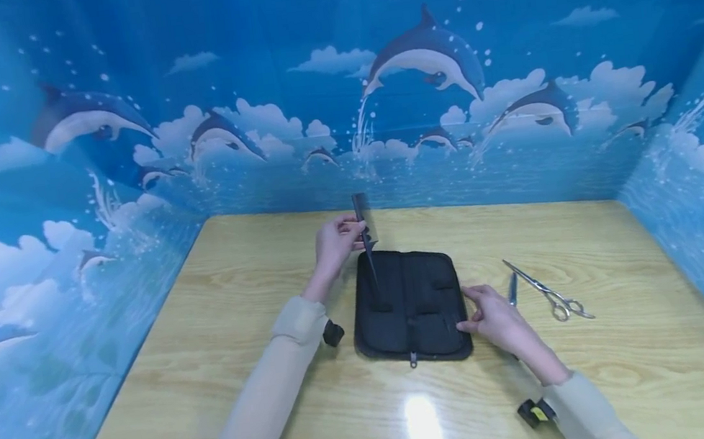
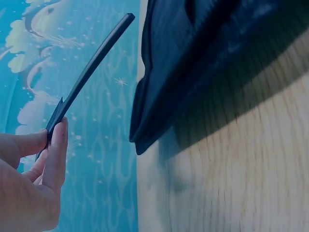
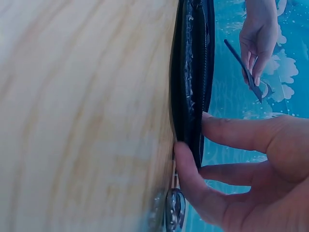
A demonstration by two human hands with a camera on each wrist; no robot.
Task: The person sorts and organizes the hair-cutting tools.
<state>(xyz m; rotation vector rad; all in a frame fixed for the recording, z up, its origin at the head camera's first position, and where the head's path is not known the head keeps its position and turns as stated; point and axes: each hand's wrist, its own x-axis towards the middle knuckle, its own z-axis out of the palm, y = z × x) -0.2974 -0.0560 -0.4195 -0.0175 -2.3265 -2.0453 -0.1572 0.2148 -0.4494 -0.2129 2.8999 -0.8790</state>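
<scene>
My left hand (image 1: 335, 244) pinches a black tail comb (image 1: 359, 208) between thumb and fingers, with its teeth end upward. The comb's thin tail slants down over the left half of an open black zip case (image 1: 387, 331); in the left wrist view the comb (image 2: 91, 67) is in the air beside the case. At the case's right edge is my right hand (image 1: 496, 315). In the right wrist view its thumb and fingers hold the case's edge (image 3: 193, 87) from both faces. The case lies spread on the table, with small straps and a pocket inside.
Right of my right hand lies a pair of silver scissors (image 1: 549, 291) on the wooden table (image 1: 255, 288). A second metal tool (image 1: 513, 289) shows partly behind that hand. A dolphin-print backdrop (image 1: 289, 125) rises along the table's back and sides.
</scene>
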